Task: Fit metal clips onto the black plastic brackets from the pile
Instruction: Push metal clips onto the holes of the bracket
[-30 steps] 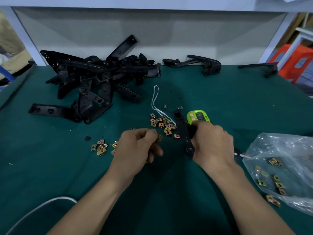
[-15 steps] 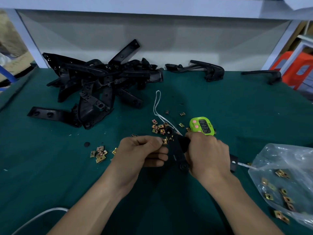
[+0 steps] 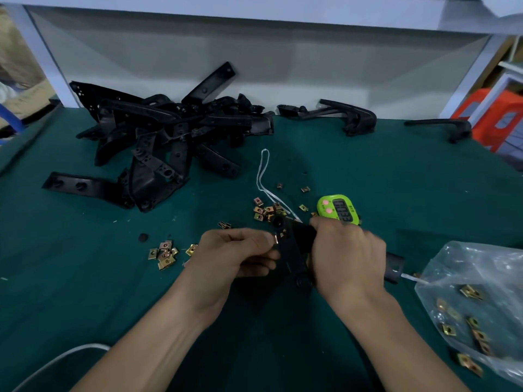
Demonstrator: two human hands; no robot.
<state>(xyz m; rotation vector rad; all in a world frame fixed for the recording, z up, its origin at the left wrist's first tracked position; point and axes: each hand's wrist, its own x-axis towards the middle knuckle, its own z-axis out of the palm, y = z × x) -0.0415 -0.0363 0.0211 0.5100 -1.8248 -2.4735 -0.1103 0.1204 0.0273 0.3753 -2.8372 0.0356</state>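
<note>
The right hand grips 1 black bracket just above the green surface. The bracket's long axis runs nearly straight away from the person, round end pointing far and slightly left. The left hand pinches 1 metal clip in its fingers against the bracket's left edge. The pile of brackets lies far left, too tangled to count. 2 groups of loose clips lie beside the hands.
</note>
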